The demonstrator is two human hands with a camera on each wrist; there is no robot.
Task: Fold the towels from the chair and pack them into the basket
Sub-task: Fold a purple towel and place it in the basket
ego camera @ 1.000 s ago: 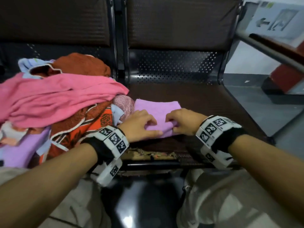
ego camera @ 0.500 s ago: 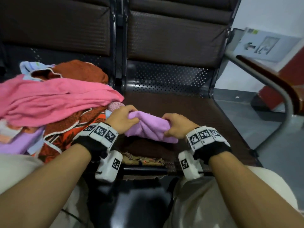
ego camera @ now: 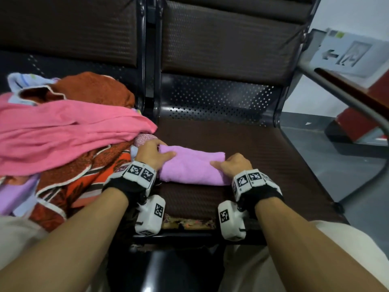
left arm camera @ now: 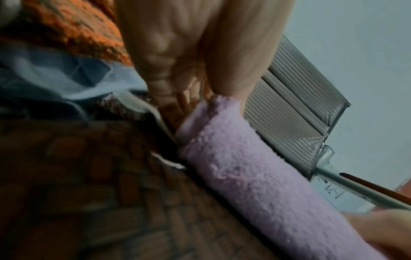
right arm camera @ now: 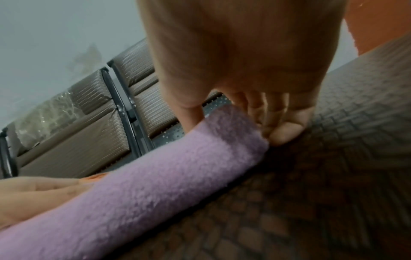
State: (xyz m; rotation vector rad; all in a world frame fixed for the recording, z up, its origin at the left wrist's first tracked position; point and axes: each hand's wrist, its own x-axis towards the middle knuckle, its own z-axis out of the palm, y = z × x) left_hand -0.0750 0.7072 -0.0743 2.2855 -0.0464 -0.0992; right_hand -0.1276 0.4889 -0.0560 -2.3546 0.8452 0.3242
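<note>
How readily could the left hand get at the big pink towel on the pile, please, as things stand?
Probably yes: the pink towel lies on top of the pile, uncovered, just beside the left hand. But that hand now grips the folded purple towel and must release it first.

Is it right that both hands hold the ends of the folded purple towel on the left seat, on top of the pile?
Not quite. Both the left hand and right hand hold the ends of the folded purple towel, but it lies on the bare right seat, beside the pile of towels, not on it. The head view shows this.
</note>
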